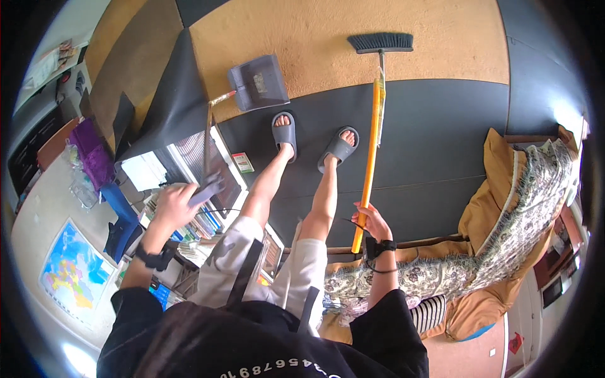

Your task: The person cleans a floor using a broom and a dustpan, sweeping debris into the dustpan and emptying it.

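Observation:
My left hand (174, 207) is closed around the grey grip at the top of a long-handled dustpan. The grey plastic dustpan pan (267, 87) lies ahead of my left foot, partly on the tan floor covering, with its rod slanting back to my hand. In my right hand (375, 223) is the yellow pole (370, 160) of a broom. Its black-bristled head (382, 43) lies farther out on the tan floor covering, right of the dustpan. A dark band with a cord circles my right wrist, and another band is on my left.
A sofa with a fringed floral cover (437, 276) curves along my right. Shelves of books (205, 222) and a table with a map (75, 274) stand on my left. A small packet (243, 162) lies on the dark floor (425, 141) near my left slipper (284, 134).

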